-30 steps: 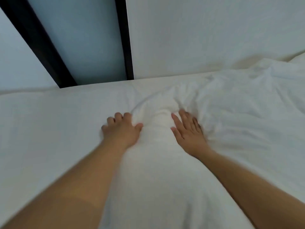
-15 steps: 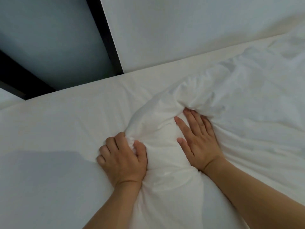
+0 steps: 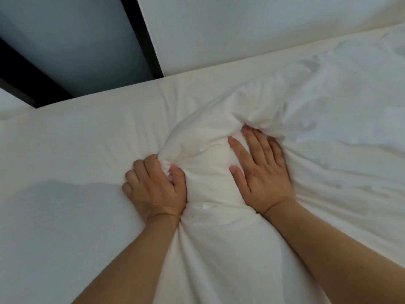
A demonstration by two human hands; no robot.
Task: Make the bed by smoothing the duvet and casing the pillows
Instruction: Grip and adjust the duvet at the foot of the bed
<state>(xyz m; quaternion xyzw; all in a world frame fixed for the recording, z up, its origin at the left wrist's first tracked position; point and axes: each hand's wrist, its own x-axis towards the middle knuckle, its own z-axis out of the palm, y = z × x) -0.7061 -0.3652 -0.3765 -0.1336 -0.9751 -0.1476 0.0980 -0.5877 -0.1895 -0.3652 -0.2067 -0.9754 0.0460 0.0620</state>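
Observation:
A white duvet [image 3: 317, 110] lies rumpled across the right half of the bed, with a bunched corner [image 3: 208, 145] between my hands. My left hand [image 3: 155, 187] grips a fold of that bunched fabric, fingers curled round it and thumb pinching. My right hand [image 3: 263, 172] lies flat on the right side of the bunch, fingers straight and pressing into it. The white bed sheet [image 3: 76, 150] stretches smooth to the left. No pillow is in view.
The mattress's far edge [image 3: 197, 73] runs along a white wall [image 3: 241, 29]. A dark vertical frame [image 3: 142, 40] and a grey-blue panel [image 3: 76, 40] stand behind the bed at the upper left.
My left hand went from resting beside the duvet bunch to gripping a fold of it. The right hand stays flat on the bunch. The view shifted closer and to the right.

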